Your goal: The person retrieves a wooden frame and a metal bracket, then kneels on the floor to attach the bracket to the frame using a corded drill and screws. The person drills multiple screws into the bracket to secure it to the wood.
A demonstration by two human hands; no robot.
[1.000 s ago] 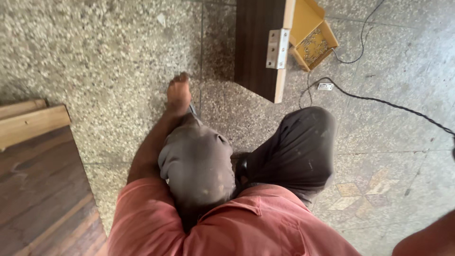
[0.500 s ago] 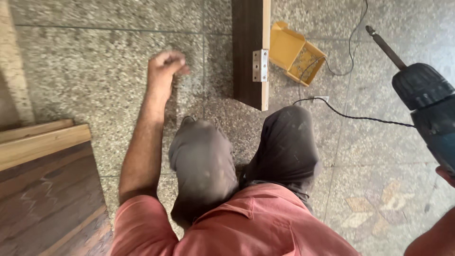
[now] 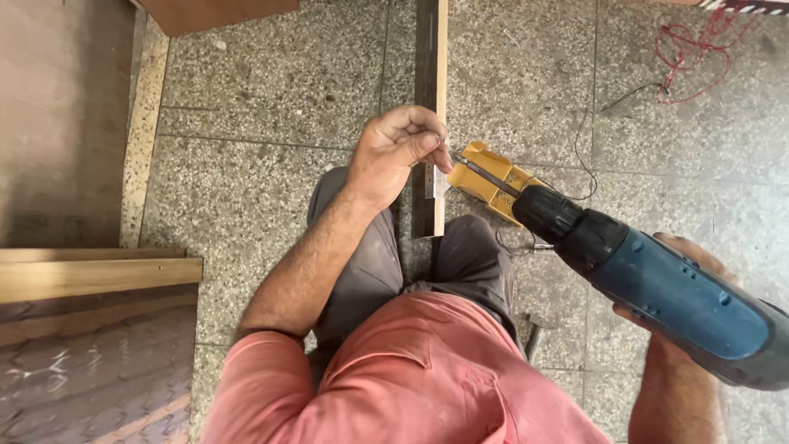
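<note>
Seated on the speckled stone floor (image 3: 271, 189), a person lines up a blue-and-black power drill (image 3: 657, 284) w/ a long narrow wooden board (image 3: 430, 123) standing on edge betw. the knees. Left hand (image 3: 394, 152) is closed at the fingertips, pinching what looks like a small screw at the drill bit's tip (image 3: 457, 159), beside a silver metal hinge (image 3: 436, 182). Right hand (image 3: 686, 271) is wrapped round the drill body. Board runs straight away from the person; bit points up-left, tip just right of its edge. Left hand is nearer. Yellow plastic box (image 3: 493, 181) sits behind.

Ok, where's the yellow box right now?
In the head view, the yellow box lies on the stone floor right of the upright wooden plank, under the drill bit, near the left hand.
</note>
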